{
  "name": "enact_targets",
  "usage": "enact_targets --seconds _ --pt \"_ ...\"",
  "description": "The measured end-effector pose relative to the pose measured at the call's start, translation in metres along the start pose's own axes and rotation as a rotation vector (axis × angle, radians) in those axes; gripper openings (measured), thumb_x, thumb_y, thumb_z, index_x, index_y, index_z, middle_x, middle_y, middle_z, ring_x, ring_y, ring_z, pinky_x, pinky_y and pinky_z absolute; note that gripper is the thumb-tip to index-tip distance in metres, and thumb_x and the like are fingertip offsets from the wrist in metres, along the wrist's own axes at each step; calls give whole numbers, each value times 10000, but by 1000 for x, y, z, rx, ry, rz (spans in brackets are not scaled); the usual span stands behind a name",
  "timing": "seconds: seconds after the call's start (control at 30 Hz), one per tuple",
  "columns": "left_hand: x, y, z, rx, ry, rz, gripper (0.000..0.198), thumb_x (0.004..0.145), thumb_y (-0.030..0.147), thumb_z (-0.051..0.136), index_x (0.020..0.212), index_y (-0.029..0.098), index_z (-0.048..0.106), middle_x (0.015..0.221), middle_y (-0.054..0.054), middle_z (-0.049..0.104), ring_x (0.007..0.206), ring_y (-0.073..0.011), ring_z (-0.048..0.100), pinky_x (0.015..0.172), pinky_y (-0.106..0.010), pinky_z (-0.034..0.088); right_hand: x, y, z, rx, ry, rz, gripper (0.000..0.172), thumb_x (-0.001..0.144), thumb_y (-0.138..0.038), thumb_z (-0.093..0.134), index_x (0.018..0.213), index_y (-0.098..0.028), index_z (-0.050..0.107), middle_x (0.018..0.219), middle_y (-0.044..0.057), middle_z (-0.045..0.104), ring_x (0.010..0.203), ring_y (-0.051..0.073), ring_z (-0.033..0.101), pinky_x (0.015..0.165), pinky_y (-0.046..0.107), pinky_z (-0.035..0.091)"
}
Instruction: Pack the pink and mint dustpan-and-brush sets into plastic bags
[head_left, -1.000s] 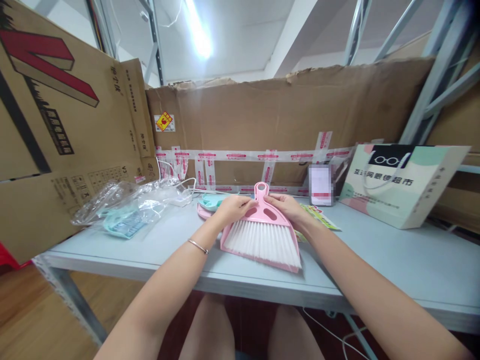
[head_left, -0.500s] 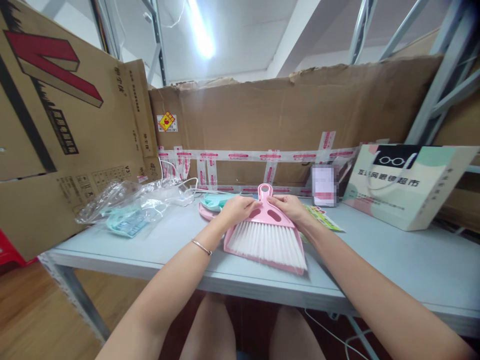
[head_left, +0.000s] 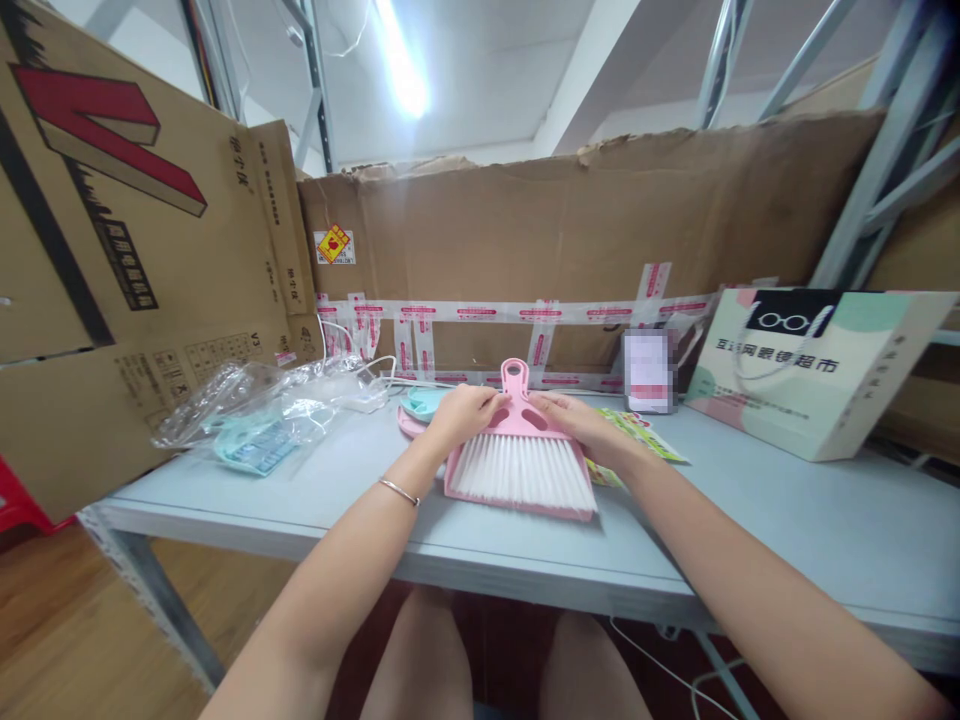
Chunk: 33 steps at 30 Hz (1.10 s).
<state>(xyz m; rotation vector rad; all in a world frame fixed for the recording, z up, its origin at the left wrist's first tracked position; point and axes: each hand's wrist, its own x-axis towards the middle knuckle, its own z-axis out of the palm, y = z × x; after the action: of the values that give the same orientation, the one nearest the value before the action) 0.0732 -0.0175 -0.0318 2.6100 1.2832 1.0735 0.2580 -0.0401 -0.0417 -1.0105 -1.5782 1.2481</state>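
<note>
A pink hand brush with white bristles (head_left: 521, 472) lies over a pink dustpan (head_left: 452, 478), handle pointing away from me, near the front edge of the table. My left hand (head_left: 466, 412) is closed on the left side of the brush just below its handle, a bracelet on that wrist. Opposite it, my right hand (head_left: 574, 418) grips the right side at the same height. Behind my left hand sit a teal item (head_left: 422, 402) and another pink piece (head_left: 409, 424), both partly hidden.
Clear plastic bags and a teal packaged item (head_left: 255, 445) lie left on the grey table (head_left: 360, 480). A green leaflet (head_left: 652, 440), a phone (head_left: 649, 372) and a paper bag (head_left: 795, 385) are right. Cardboard (head_left: 570, 240) stands behind; a large box (head_left: 172, 260) stands left.
The brush and dustpan have shifted slightly back and to the left, turning a little straighter. Both my hands have moved with them and keep their hold.
</note>
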Motion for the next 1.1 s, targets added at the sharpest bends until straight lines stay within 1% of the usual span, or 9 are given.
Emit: enact_targets --seconds 0.07,0.1,0.27,0.37,0.47,0.87,0.93,1.03,1.1 --pt "0 -3 -3 -8 31 -21 393 839 365 412 555 154 582 508 -11 520 477 -104 349 520 -256 203 -1 1 1 -100 -66 -17 441 691 -534 616 947 -176 651 855 43 678 730 170 610 619 255 459" --pt "1 -4 -5 -17 39 -27 395 838 371 412 553 153 576 508 -7 509 482 -104 345 519 -255 205 0 3 1 -153 -64 -33 452 697 -546 601 948 -173 648 853 40 674 736 175 607 625 260 455" --pt "0 -5 -8 -109 -19 -19 426 849 437 373 588 155 558 531 19 478 521 -103 383 515 -231 254 10 15 0 -264 100 -106 459 703 -573 563 859 -152 655 768 17 655 707 170 572 632 261 414" --pt "-1 -6 -7 -188 -92 -7 372 819 470 419 698 157 580 642 19 538 604 -114 465 548 -210 320 13 18 -2 -290 169 -152 454 709 -567 554 882 -160 660 825 19 664 753 181 573 656 266 408" --pt "-1 -8 -6 -315 -138 -43 321 776 460 489 803 155 586 757 9 575 690 -134 510 603 -212 367 14 18 -4 -314 219 -192 442 714 -549 556 899 -162 663 877 29 669 800 194 575 693 276 405" --pt "0 -8 -3 -382 -71 -80 304 743 437 523 789 145 595 706 20 545 681 -137 488 610 -223 353 13 13 -2 -351 270 -241 459 717 -564 548 905 -163 667 911 37 680 867 220 589 751 305 431" --pt "1 -10 -3 -392 -64 -93 321 737 454 528 784 144 593 693 24 529 668 -131 475 600 -220 348 16 14 -10 -349 314 -219 510 742 -596 495 964 -162 646 954 58 675 895 222 594 755 307 445" --pt "0 -13 -5 -394 -48 -117 317 728 457 540 751 144 583 668 32 495 640 -118 447 580 -215 324 19 18 -37 -401 425 -116 558 786 -604 413 1094 -166 565 1052 104 640 938 221 596 750 317 467" --pt "0 -14 -6 -393 -43 -131 308 726 451 545 732 145 579 655 36 481 628 -111 432 571 -214 311 18 23 -58 -493 491 -2 546 716 -569 549 1064 -149 565 1106 160 602 1014 277 563 810 383 449"
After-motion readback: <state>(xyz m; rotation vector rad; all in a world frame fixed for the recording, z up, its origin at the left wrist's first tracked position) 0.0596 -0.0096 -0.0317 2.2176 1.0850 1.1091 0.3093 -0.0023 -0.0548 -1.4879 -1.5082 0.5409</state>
